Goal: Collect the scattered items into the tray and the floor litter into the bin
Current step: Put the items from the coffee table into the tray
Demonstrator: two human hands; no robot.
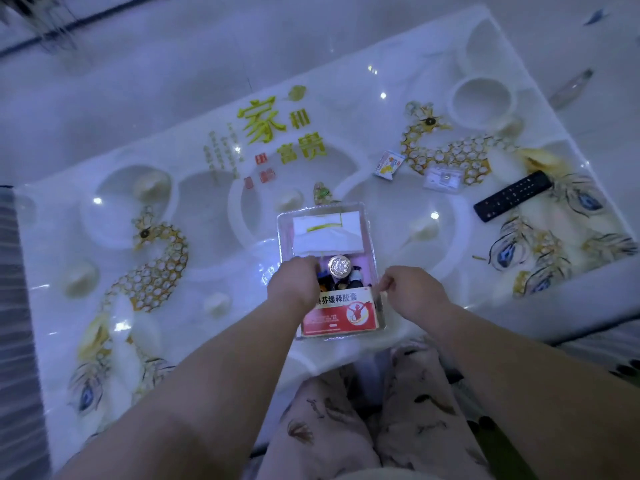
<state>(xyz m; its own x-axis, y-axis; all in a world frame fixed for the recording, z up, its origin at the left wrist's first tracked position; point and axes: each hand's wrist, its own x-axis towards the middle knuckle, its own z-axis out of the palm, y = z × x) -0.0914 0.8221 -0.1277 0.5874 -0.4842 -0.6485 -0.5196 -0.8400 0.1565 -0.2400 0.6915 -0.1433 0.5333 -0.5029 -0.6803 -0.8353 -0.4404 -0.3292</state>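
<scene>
A clear plastic tray [370, 216] sits near the table's front edge. Inside it lie a white folded packet [327, 233], a gold-lidded jar [340, 266], dark small items and a red-and-white medicine box [341, 313]. My left hand [294, 284] reaches into the tray beside the jar, fingers curled over the dark items; what it grips is hidden. My right hand [412, 287] pinches the medicine box's upper right corner. Still on the table are a small snack packet [388, 165], a clear plastic card case [443, 180] and a black remote [512, 195].
The glass table [173, 237] has swan and peacock-feather patterns and yellow characters. A white round dish [482, 98] stands at the back right. On the floor beyond lie a plastic bottle [571, 86] and a scrap [595, 16]. My patterned trouser knees [363, 410] are below.
</scene>
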